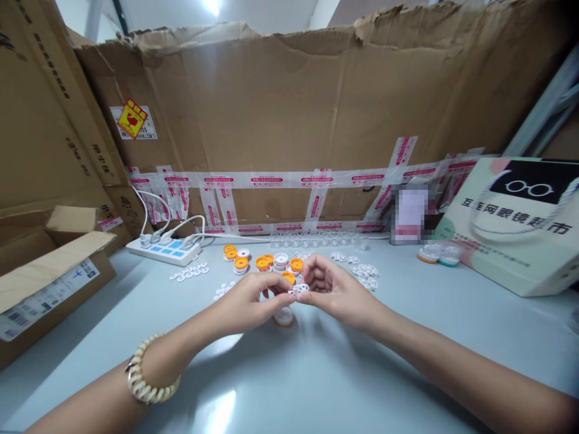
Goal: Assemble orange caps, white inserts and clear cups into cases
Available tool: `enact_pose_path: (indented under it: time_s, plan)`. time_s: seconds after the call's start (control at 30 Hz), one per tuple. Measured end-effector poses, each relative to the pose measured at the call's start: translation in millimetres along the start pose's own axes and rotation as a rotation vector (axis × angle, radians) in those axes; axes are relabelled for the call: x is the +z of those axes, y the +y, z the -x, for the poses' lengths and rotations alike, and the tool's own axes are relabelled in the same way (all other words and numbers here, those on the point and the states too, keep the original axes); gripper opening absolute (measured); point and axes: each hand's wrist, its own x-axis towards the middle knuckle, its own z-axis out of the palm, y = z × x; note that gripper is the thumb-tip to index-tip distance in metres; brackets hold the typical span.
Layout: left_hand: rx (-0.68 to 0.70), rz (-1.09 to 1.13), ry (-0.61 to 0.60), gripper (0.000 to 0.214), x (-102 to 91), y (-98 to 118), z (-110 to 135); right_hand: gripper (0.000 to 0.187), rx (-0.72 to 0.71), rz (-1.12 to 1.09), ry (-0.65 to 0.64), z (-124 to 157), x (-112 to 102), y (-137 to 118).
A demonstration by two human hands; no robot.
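Note:
Between my two hands, above the table, is a small white plastic piece with cut-out holes. My left hand pinches its left side between thumb and fingers. On its right side, the thumb and curled fingers of my right hand grip it. Just below them a round orange-and-white case with a clear top rests on the table. Behind my hands stand several orange and white round cups. More white pieces with holes lie in a loose group to the right of my right hand.
Small white discs lie at left, near a power strip with plugged cables. Clear round parts line the back. A carton stands left, a paper bag right, beside finished-looking round cases. Cardboard walls the back.

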Motion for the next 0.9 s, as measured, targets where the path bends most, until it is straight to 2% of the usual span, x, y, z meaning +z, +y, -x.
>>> enact_pose_path:
  time_s: [0.17, 0.33, 0.43, 0.5, 0.6, 0.63, 0.7, 0.73, 0.8, 0.9]
  plan:
    - [-0.166, 0.347, -0.002, 0.030, 3.3, -5.1, -4.2, 0.026, -0.070, 0.103, 0.033, 0.2, 0.3, -1.9]
    - [-0.299, 0.411, 0.017, 0.030, 3.2, -10.4, -4.9, 0.015, -0.241, 0.357, 0.062, 5.5, 1.3, -4.2]
    - [-0.321, 0.480, 0.011, 0.029, 2.5, -12.1, -4.5, 0.010, -0.356, 0.457, 0.050, 7.2, 1.0, -1.3]
    - [-0.306, 0.511, 0.039, 0.028, 1.9, -11.0, -4.5, 0.018, -0.378, 0.464, 0.023, 5.9, -3.2, -0.1]
    - [-0.264, 0.494, 0.135, 0.024, 0.3, -7.5, -5.2, 0.048, -0.296, 0.409, 0.038, -0.1, -21.7, -2.2]
    - [-0.253, 0.473, 0.177, 0.023, -0.4, -6.6, -5.6, 0.049, -0.246, 0.398, 0.078, -2.8, -30.8, -3.0]
    - [-0.240, 0.428, 0.253, 0.020, -2.1, -6.2, -6.4, 0.032, -0.128, 0.435, 0.161, -7.9, -50.3, -2.8]
    - [-0.235, 0.407, 0.278, 0.020, -2.8, -6.9, -6.8, 0.027, -0.065, 0.489, 0.147, -9.9, -59.0, -1.2]
    - [-0.228, 0.368, 0.303, 0.019, -3.8, -9.3, -7.5, 0.024, 0.039, 0.604, 0.033, -12.4, -71.1, 5.4]
    - [-0.209, 0.302, 0.294, 0.020, -3.7, -12.7, -8.0, 0.023, 0.081, 0.750, -0.067, -12.8, -73.4, 18.5]
